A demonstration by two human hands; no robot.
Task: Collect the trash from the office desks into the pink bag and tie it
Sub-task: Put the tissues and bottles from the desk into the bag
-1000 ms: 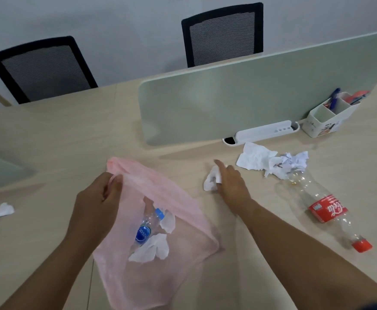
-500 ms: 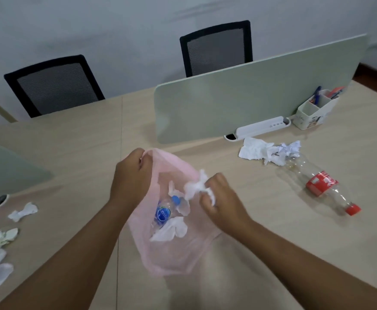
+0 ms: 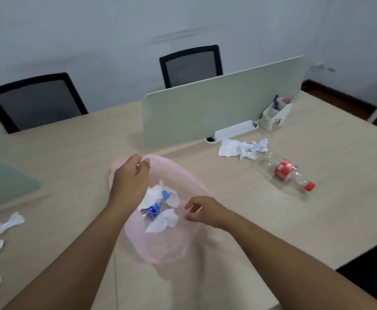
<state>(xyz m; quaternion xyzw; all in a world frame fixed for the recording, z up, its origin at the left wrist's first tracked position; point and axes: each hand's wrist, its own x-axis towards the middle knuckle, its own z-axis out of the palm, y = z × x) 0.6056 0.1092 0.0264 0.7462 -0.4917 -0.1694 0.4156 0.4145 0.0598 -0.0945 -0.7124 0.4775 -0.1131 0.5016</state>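
On the far left of the pale wooden counter (image 3: 71, 153) lie crumpled white paper scraps (image 3: 8, 222). They look light and soft, so a gentle pinch should lift them. Next comes the left hand (image 3: 130, 177). Its thumb and fingers pinch the far rim of the thin pink plastic bag (image 3: 167, 249) and hold it up. The bag lies in the middle of the counter with its mouth open. It looks floppy and slippery, so the rim is the best place to hold. Inside are soft white tissues (image 3: 162, 221) and a small clear bottle with a blue cap (image 3: 155, 206). The right hand (image 3: 203, 211) sits at the bag's near edge with loosely curled fingers. I cannot tell if it pinches that edge. Farther right lie more crumpled white tissues (image 3: 232, 148). Last is a big clear plastic bottle with a red label (image 3: 286, 171), lying on its side. It looks empty and light but may roll, so grab it round the middle.
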